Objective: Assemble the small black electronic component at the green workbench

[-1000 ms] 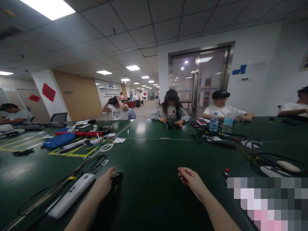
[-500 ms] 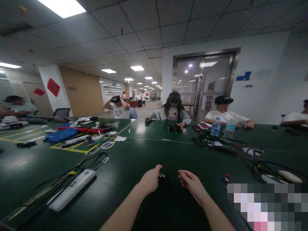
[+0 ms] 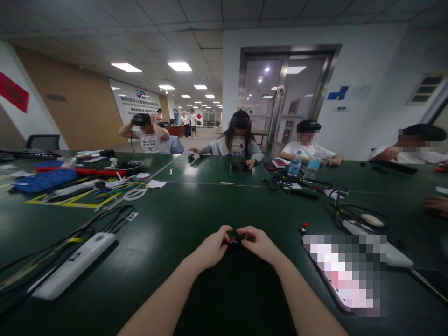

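Low over the green table point(image 3: 196, 205), a small dark object point(image 3: 234, 241) sits between my two hands. It has a lighter metallic-looking patch, but its kind is too small to make out. My left hand point(image 3: 213, 246) has its thumb and bent fingers closed in on the object's left side. From the other side, my right hand point(image 3: 259, 243) curls its index finger and thumb against the object's right end. The fingers partly hide it, and I cannot tell whether it rests on the table.
A white power strip point(image 3: 79, 261) with cables lies left. To the right are a phone-like slab point(image 3: 332, 289), blurred out, and a small red-topped item point(image 3: 304, 228). Farther off are a blue tray point(image 3: 45, 181), water bottles point(image 3: 296, 165) and tangled cables. Several people sit across the table.
My right hand has moved left to the small object, beside my left hand. The view has turned right and tipped down a little.
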A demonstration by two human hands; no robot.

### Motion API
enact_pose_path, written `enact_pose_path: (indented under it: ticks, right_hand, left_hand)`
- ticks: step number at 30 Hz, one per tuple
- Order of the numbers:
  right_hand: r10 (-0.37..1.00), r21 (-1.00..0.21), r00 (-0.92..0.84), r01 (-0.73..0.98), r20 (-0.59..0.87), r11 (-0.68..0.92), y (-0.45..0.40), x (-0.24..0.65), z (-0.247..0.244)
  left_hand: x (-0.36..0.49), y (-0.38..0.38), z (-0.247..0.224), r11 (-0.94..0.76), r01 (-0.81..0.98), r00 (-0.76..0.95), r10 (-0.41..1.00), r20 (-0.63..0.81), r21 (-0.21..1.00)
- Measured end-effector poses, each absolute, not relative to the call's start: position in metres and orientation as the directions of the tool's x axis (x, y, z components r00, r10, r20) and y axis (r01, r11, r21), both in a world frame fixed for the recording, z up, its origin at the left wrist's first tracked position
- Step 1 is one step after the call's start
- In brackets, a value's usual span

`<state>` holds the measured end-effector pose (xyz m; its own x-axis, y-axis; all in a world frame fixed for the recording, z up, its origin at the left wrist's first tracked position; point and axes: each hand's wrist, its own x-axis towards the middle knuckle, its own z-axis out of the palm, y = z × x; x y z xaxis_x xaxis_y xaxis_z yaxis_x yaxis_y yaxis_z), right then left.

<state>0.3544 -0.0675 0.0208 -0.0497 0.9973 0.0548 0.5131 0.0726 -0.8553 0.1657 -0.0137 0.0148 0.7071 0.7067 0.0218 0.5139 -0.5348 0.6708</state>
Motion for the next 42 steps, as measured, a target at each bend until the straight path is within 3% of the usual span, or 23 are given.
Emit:
enact_pose_path:
  ticks: [7, 23, 42]
  right_hand:
    - [0.991, -0.766, -0.116, 0.631, 0.064, 0.123, -0.072, 0.341, 0.024]
    - [0.993, -0.713, -0.083, 0.691, 0.081, 0.116, -0.070, 0.336, 0.023]
    - [0.999, -0.783, -0.015, 0.621, 0.038, 0.039, -0.072, 0.333, 0.023]
  left_hand:
    - [0.165, -0.011, 0.013, -0.523, 0.469, 0.714, 0.699, 0.042, 0.712]
    - [0.167, -0.007, 0.005, -0.482, 0.373, 0.725, 0.684, 0.075, 0.792]
    - [0.170, -0.005, 0.006, -0.418, 0.401, 0.687, 0.726, 0.035, 0.815]
